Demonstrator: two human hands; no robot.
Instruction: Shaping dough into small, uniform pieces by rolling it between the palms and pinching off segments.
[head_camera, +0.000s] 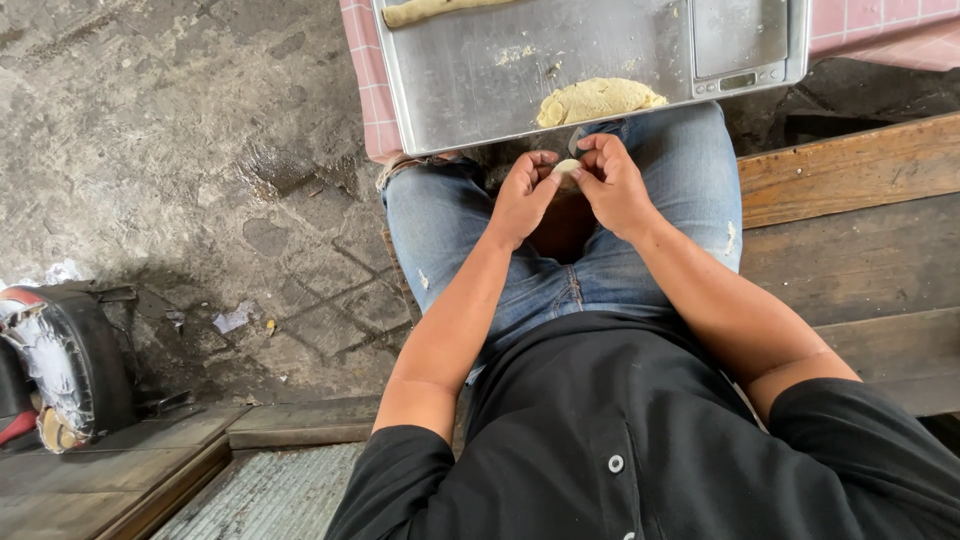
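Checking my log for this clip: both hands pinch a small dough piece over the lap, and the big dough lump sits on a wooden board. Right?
Not quite. The left hand and right hand do pinch the dough piece, but the dough lump sits on a metal tray, as the head view shows.

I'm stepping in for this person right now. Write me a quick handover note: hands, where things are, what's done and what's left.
Left hand and right hand: both pinch one small dough piece over the lap.
Dough lump: on the metal tray, near edge. A dough roll lies at the far edge; a scale sits on the right.
Done: one piece taken.
Left: the lump and roll remain whole.
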